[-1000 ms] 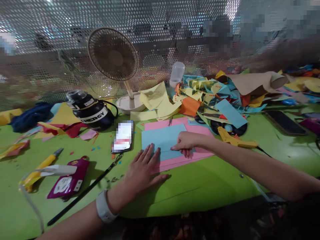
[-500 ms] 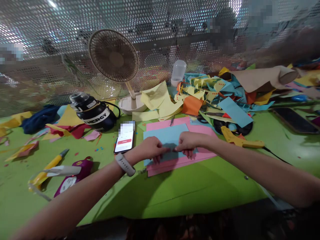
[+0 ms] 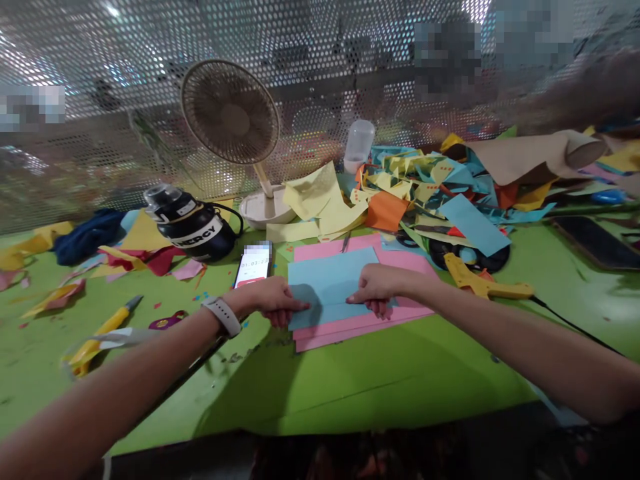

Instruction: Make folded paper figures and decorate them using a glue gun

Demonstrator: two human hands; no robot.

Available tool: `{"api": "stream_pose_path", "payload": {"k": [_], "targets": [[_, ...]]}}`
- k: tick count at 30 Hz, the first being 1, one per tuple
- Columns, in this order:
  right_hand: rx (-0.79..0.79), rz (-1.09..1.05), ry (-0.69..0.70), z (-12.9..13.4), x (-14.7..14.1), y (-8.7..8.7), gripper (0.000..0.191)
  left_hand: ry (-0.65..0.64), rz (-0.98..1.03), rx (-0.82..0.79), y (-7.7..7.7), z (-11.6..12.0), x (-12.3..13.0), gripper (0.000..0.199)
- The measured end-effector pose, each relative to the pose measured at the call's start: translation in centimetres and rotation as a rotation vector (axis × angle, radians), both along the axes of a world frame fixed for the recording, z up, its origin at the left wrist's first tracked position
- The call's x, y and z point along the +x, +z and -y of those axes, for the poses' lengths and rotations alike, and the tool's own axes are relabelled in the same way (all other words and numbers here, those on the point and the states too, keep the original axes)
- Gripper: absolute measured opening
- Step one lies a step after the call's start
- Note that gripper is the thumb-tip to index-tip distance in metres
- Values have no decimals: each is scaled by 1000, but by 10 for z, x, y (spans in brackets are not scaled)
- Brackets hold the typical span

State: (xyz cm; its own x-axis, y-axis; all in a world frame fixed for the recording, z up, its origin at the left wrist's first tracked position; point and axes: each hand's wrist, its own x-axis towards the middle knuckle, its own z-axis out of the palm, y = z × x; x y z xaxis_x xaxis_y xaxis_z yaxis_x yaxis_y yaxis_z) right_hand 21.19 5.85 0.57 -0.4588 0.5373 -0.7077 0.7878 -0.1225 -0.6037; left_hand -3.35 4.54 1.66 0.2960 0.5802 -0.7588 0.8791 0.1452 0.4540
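A light blue sheet of paper (image 3: 330, 280) lies over pink paper sheets (image 3: 405, 303) on the green table, with a crease line running across its lower part. At its left edge is my left hand (image 3: 275, 301), fingers curled and one fingertip on the crease. On the right part of the blue sheet, my right hand (image 3: 376, 287) is closed, its leading finger pressed to the same crease. The undersides of both hands are hidden, so how much paper is between the fingers does not show. Scissors (image 3: 345, 243) lie at the top edge of the sheets.
Behind stand a fan (image 3: 233, 117), a black bottle (image 3: 197, 230) and a heap of paper scraps (image 3: 420, 173). A phone (image 3: 253, 263) lies beside my left wrist. At right are a yellow glue gun (image 3: 483, 280) and another phone (image 3: 595, 240); a yellow cutter (image 3: 103, 337) is at left.
My left hand has slid left along the crease, from the middle of the blue sheet to its left edge, and now covers the phone's lower part. My right hand has stayed nearly in place.
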Motion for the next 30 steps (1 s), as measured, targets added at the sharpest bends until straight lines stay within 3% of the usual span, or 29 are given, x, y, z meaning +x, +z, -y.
{"api": "stream_pose_path", "payload": {"k": [4,10,16,20,23,26,28,30], "targets": [[65,30,24,4,0,3,50,0,-111,71,18,-4,-18,55],[618,163,81,22,-5,11,28,129,-77,326,48,-5,-17,50],[645,108,52,27,-3,11,17,272,106,388,56,-1,11,54],[595,-68,-211,28,1,17,28,350,227,341,44,3,25,63],[566,-312,-438,35,-4,16,28,559,607,165,24,7,39,57],[604,-422,-461,41,-11,10,26,819,1036,77,1,8,53,38],[699,-455,-405,43,-10,9,25,857,1101,72,-10,5,56,34],[920,-446,-320,42,-1,14,22,866,1113,52,-16,0,54,30]]}}
